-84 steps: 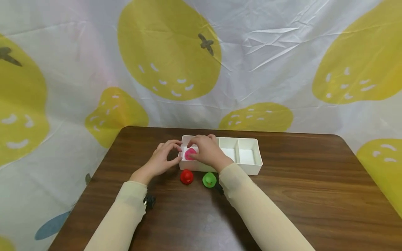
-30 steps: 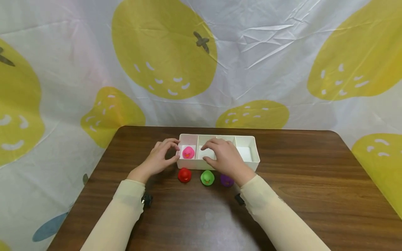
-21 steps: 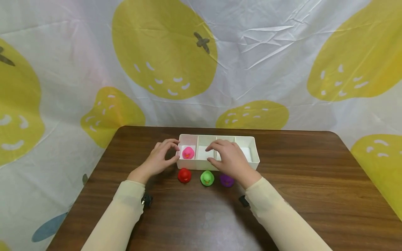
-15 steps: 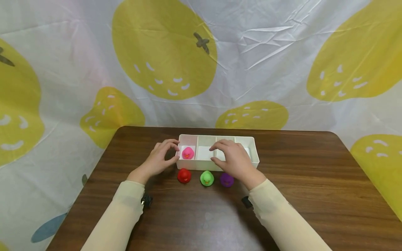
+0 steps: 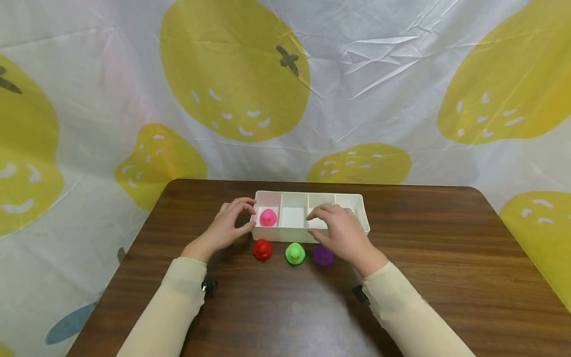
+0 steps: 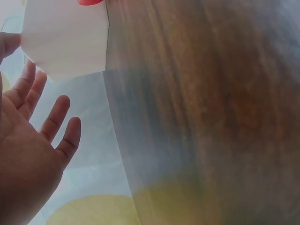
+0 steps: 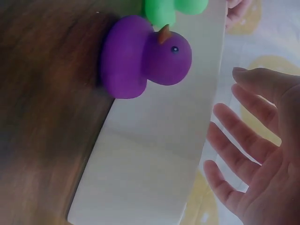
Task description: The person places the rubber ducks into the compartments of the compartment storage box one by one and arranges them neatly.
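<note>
A long white tray (image 5: 285, 234) with several compartments lies near the far side of the table. A pink rubber duck (image 5: 267, 217) sits in its leftmost compartment. Along the tray's front stand a red rubber duck (image 5: 262, 250), a green rubber duck (image 5: 295, 253) and a purple rubber duck (image 5: 323, 256). My left hand (image 5: 223, 228) touches the tray's left end with thumb and fingertips, loosely spread. Above the right part of the tray, behind the purple duck, hovers my right hand (image 5: 342, 233), thumb and fingers apart around nothing. In the right wrist view its relaxed fingers (image 7: 239, 140) are plain.
The brown wooden table (image 5: 446, 258) stretches to both sides and in front of the tray. A fruit-printed curtain (image 5: 357, 89) hangs behind its far edge. Small black devices, such as the one by the right wrist (image 5: 359, 294), sit under both wrists.
My right hand has let go of the pink duck in the leftmost compartment and moved right along the tray, uncovering the purple duck. The left hand has stayed at the tray's left end.
</note>
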A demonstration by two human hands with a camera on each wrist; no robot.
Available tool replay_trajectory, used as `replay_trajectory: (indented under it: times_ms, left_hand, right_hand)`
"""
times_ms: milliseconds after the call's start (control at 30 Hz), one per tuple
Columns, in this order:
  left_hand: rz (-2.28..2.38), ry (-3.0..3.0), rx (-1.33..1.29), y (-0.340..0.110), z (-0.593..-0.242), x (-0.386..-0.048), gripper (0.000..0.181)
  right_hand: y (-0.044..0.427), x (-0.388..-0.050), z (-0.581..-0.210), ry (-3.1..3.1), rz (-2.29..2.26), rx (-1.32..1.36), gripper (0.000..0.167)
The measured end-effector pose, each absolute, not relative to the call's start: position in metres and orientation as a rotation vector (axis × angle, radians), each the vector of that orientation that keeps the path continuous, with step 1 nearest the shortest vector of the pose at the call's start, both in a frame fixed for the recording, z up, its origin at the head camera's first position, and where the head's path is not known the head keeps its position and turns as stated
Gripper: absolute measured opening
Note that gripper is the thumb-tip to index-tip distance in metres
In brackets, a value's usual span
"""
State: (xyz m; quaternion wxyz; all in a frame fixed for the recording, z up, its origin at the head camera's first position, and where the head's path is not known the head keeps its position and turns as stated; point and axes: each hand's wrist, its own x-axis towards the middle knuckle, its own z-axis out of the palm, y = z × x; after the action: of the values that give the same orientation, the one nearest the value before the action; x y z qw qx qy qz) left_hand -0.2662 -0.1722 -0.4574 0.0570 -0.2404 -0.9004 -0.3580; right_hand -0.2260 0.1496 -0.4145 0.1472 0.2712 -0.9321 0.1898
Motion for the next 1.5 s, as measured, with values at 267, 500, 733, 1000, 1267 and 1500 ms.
replay_trajectory:
  times_ms: [267,500,733,1000,1267,1500]
  left_hand:
    - [-1.075,-2.727,-0.731,-0.171,-0.458,-0.267,0.023]
    - [-1.08,-2.743,-0.715,-0.172,-0.459,-0.265,0.023]
    - [-1.086,-2.739,-0.714,-0.173,-0.457,-0.264,0.022]
    - [-1.11,-2.747,-0.705,-0.173,-0.456,-0.265,0.023]
    - [-1.102,-2.749,-0.71,-0.173,-0.456,-0.264,0.023]
    - [-1.131,-2.755,-0.689,-0.173,-0.455,-0.263,0.023]
  right_hand:
    - [0.157,-0.219,-0.415,-2.676,0.544,0.757,0.028]
    - [0.163,-0.214,-0.418,-2.64,0.538,0.784,0.028]
    - [0.166,-0.209,-0.413,-2.616,0.561,0.791,0.031]
    - [0.17,-0.205,-0.41,-2.609,0.576,0.798,0.03]
    - [0.172,-0.201,-0.413,-2.589,0.579,0.823,0.025]
    - [0.174,-0.198,-0.413,-2.641,0.576,0.809,0.023]
